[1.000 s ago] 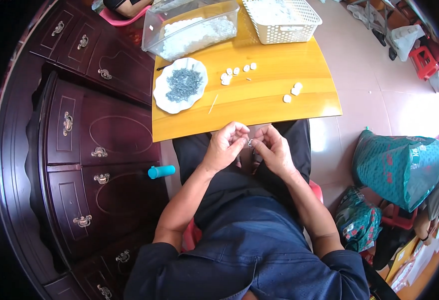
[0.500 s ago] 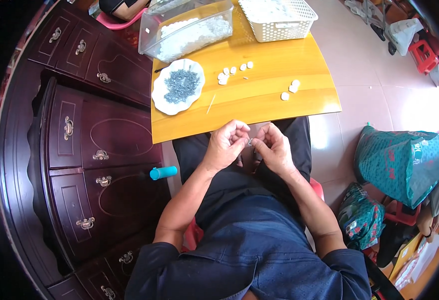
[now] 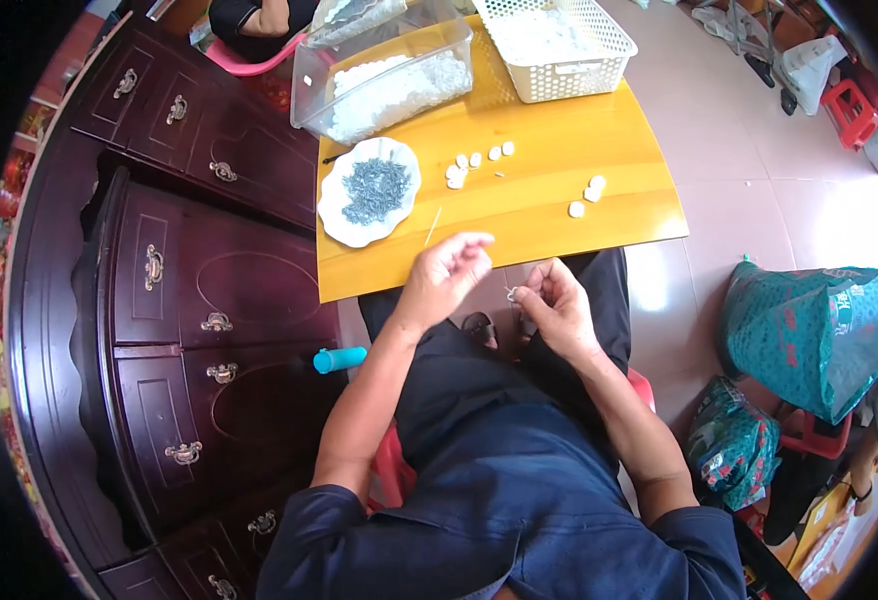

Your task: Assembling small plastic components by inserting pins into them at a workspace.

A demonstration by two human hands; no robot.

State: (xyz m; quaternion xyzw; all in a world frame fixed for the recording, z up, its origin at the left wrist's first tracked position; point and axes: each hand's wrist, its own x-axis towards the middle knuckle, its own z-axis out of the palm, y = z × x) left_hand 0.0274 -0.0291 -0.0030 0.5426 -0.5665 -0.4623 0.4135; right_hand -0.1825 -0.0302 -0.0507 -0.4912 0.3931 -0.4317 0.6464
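Over my lap, just off the table's near edge, my right hand (image 3: 557,308) pinches a small pale looped piece (image 3: 510,294) between thumb and forefinger. It is too small to tell its kind. My left hand (image 3: 447,278) is raised to the left of it, by the table edge, its fingers loosely bent and apart with nothing visible in them. Beyond the left hand lies a thin pale stick (image 3: 432,226). A white scalloped plate (image 3: 333,215) holds a heap of small dark grey pieces (image 3: 376,190). Several small white round pieces (image 3: 455,178) lie farther back.
On the yellow wooden table (image 3: 549,225) stand a clear plastic bin (image 3: 304,105) of white pieces and a white perforated basket (image 3: 574,82). More white pieces (image 3: 577,209) sit at right. A dark red cabinet (image 3: 249,290) lines the left; teal bags (image 3: 804,320) stand at right.
My hands have come apart. The left has let go and moved up and left; the right keeps the small looped piece. The whole view has shifted slightly.
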